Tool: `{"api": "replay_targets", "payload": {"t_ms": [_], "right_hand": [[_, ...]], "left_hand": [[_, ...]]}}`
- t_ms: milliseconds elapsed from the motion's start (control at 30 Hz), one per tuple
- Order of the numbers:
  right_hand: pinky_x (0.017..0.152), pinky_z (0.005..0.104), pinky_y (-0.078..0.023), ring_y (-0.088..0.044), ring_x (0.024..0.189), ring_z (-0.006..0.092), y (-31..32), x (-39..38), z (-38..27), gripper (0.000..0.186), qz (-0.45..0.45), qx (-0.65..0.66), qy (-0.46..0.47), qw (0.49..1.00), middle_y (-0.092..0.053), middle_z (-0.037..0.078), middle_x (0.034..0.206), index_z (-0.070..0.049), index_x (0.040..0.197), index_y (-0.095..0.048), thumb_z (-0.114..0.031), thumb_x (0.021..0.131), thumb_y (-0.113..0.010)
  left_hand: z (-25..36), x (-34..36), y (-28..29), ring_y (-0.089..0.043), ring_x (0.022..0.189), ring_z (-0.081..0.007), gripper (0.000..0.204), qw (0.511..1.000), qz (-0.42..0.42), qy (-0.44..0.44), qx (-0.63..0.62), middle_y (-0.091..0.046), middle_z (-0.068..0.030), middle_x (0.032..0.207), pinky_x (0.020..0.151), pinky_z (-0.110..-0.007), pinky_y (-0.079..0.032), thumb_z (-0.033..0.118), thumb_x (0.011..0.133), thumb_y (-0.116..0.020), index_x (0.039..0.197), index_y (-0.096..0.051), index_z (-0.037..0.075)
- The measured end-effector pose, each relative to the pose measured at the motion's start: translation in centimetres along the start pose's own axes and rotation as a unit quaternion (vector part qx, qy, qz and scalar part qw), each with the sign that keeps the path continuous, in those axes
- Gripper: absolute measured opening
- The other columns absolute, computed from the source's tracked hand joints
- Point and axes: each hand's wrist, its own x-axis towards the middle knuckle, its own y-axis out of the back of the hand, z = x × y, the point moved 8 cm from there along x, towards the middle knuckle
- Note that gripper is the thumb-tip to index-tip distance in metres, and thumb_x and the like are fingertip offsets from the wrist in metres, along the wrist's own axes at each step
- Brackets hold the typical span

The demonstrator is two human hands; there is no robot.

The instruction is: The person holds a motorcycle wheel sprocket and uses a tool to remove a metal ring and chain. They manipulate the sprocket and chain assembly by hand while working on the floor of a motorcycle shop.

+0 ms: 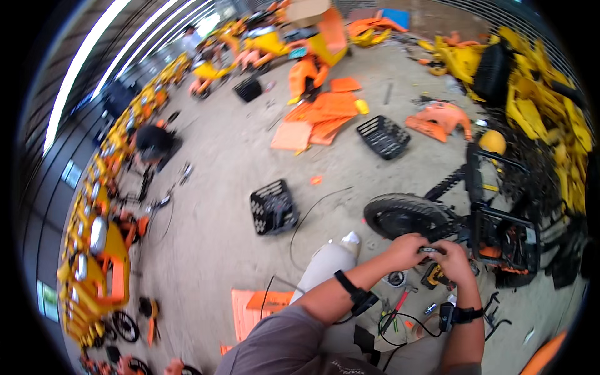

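My left hand (407,251) and my right hand (454,261) meet in front of me, fingers closed together around a small dark part (429,250). It is mostly covered by the fingers, and its kind cannot be made out. Just beyond my hands lies a black tyre (406,215) on its wheel, joined to a dark vehicle frame (476,187). Below them on the floor are a yellow-and-black power tool (431,275), a hammer with a red handle (395,309) and a small round metal part (396,278). Black bands with small boxes circle both my wrists.
Black plastic baskets (274,207) stand on the concrete floor ahead. Orange panels (322,119) lie stacked beyond. Yellow body parts (528,94) are heaped at right. Yellow-and-orange vehicles (100,250) line the left, where a person in a dark cap (155,142) crouches. A cable (294,234) curves nearby.
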Motion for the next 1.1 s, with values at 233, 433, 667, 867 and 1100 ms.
{"api": "replay_targets", "payload": {"t_ms": [233,433,667,867,1100], "right_hand": [[0.071,0.0395,-0.052,-0.068,0.078,0.0333,6.4,1.4,-1.8,0.016,0.104,-0.037,0.043,0.993,-0.069,0.018,0.085,0.002,0.096,-0.069,-0.004,0.081,-0.072],[0.077,0.0322,-0.051,-0.065,0.082,0.0178,9.5,0.6,1.0,0.014,0.178,0.127,0.031,0.975,-0.069,0.01,0.088,0.001,0.101,-0.067,-0.007,0.09,-0.067],[0.07,0.0295,-0.053,-0.064,0.082,0.0134,7.3,0.3,1.5,0.025,0.111,0.299,-0.078,0.944,-0.067,0.005,0.091,0.002,0.108,-0.067,-0.02,0.097,-0.067],[0.075,0.0282,-0.05,-0.062,0.085,0.0107,6.2,-0.8,0.5,0.03,0.073,0.277,-0.073,0.955,-0.068,0.003,0.094,0.0,0.112,-0.068,-0.027,0.099,-0.067],[0.074,0.0271,-0.047,-0.058,0.081,0.0096,5.5,-1.2,-0.3,0.023,0.135,0.293,-0.092,0.942,-0.067,0.001,0.087,0.0,0.103,-0.071,-0.021,0.096,-0.069]], "left_hand": [[-0.5,4.3,2.8,-0.065,0.081,-0.0257,0.024,0.991,0.065,0.059,-0.105,-0.066,-0.013,0.089,0.074,-0.036,-0.051,0.021,0.086,-0.078,0.102,-0.071,0.004],[-0.5,4.9,3.1,-0.065,0.079,-0.0201,0.029,0.977,0.111,0.105,-0.148,-0.068,-0.0108,0.086,0.074,-0.033,-0.052,0.025,0.089,-0.078,0.101,-0.07,0.0],[-1.1,3.5,2.6,-0.045,0.064,-0.0029,0.024,0.894,0.159,0.2,-0.368,-0.057,0.0053,0.074,0.056,-0.021,-0.036,0.024,0.098,-0.07,0.103,-0.071,0.001],[0.4,2.2,2.6,-0.053,0.073,-0.0062,0.028,0.895,0.114,0.212,-0.376,-0.064,0.0018,0.086,0.063,-0.023,-0.043,0.028,0.099,-0.067,0.106,-0.07,0.001],[0.1,1.0,3.2,-0.049,0.07,-0.0062,0.028,0.9,0.137,0.229,-0.346,-0.062,0.0023,0.084,0.062,-0.023,-0.041,0.026,0.096,-0.071,0.109,-0.07,0.001]]}}
